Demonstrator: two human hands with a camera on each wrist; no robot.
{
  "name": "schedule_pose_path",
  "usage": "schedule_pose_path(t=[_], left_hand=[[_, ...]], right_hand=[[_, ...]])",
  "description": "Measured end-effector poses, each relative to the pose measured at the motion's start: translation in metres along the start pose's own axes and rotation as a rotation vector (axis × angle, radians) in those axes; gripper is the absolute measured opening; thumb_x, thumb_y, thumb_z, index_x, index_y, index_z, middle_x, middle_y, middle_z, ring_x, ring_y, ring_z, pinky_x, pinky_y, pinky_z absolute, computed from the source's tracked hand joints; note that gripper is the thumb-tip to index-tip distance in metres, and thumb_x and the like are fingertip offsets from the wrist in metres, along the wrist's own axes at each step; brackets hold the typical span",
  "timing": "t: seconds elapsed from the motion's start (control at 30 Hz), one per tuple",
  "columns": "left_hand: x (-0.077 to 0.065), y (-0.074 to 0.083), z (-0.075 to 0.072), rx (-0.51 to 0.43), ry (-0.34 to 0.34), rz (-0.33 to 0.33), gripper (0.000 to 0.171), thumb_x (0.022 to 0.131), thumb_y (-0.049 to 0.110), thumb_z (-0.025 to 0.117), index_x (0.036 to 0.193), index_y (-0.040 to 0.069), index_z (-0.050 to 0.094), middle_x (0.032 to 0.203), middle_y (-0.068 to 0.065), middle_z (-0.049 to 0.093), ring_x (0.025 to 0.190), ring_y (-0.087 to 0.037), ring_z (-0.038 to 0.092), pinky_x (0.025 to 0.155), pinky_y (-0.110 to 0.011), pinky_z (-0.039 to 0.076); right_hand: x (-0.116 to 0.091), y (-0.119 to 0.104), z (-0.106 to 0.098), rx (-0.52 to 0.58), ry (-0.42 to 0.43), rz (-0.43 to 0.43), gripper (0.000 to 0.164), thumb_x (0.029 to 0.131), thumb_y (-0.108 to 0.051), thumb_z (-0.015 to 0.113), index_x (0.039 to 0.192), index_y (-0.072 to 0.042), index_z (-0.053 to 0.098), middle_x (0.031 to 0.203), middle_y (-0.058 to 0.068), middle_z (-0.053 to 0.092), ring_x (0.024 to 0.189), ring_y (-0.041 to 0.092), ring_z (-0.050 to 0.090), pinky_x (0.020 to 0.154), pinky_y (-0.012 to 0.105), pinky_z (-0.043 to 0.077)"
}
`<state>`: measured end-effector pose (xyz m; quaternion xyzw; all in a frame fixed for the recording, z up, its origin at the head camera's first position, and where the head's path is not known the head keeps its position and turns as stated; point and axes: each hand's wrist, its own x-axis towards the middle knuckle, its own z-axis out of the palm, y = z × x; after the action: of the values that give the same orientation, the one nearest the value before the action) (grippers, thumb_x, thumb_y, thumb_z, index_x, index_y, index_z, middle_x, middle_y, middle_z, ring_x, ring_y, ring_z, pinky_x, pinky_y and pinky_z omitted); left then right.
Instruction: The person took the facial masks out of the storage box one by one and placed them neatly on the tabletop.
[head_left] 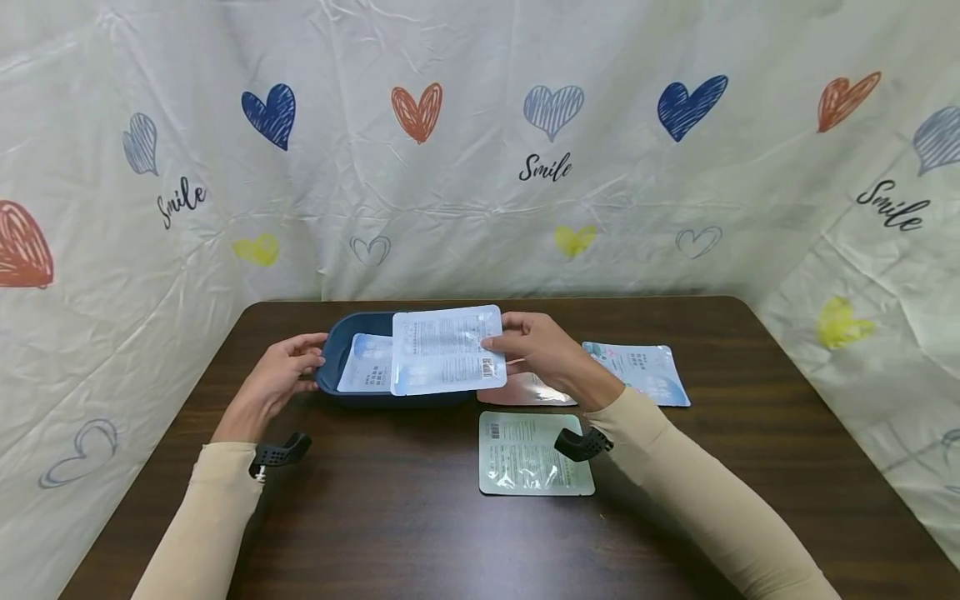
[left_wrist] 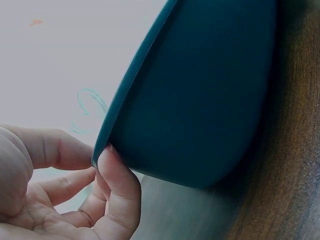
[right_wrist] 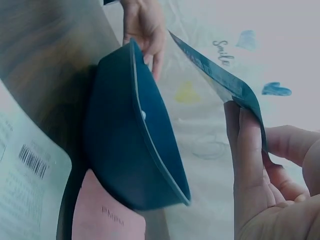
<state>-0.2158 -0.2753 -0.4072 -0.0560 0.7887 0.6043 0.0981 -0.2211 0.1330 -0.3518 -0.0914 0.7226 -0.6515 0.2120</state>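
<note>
A dark blue oval basin point(head_left: 335, 354) stands toward the back of the table, left of the middle. My left hand point(head_left: 279, 375) pinches its left rim between thumb and fingers, as the left wrist view shows close up. A light blue sheet mask packet point(head_left: 448, 350) hangs over the basin, its right edge pinched by my right hand point(head_left: 542, 350). In the right wrist view that packet point(right_wrist: 215, 70) is above the rim, apart from the basin point(right_wrist: 125, 130). Another light blue packet point(head_left: 367, 364) lies inside the basin; the held one hides part of it.
On the brown table point(head_left: 375, 500), a pale green packet point(head_left: 525, 458) lies in front of the right hand. A pink packet point(head_left: 525, 390) lies right beside the basin, partly under the right hand. A blue packet point(head_left: 645, 371) lies farther right. A white curtain point(head_left: 480, 183) with hearts hangs behind.
</note>
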Motion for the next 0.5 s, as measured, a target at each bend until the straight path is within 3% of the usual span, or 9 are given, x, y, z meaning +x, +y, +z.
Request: schedule_pose_path(t=[0.5], left_hand=[[0.001,-0.001,-0.001,0.0,-0.004,-0.006,0.054,0.104,0.008,0.05,0.156,0.007,0.037,0.129,-0.021,0.047,0.087,-0.016,0.062,0.073,-0.026,0.058]], right_hand=[[-0.05,0.014,-0.043,0.038,0.014,0.001,0.039,0.096,-0.01,0.069,0.131,0.002,0.056,0.105,0.005,0.076,0.09,0.022,0.074,0.073,0.036,0.061]])
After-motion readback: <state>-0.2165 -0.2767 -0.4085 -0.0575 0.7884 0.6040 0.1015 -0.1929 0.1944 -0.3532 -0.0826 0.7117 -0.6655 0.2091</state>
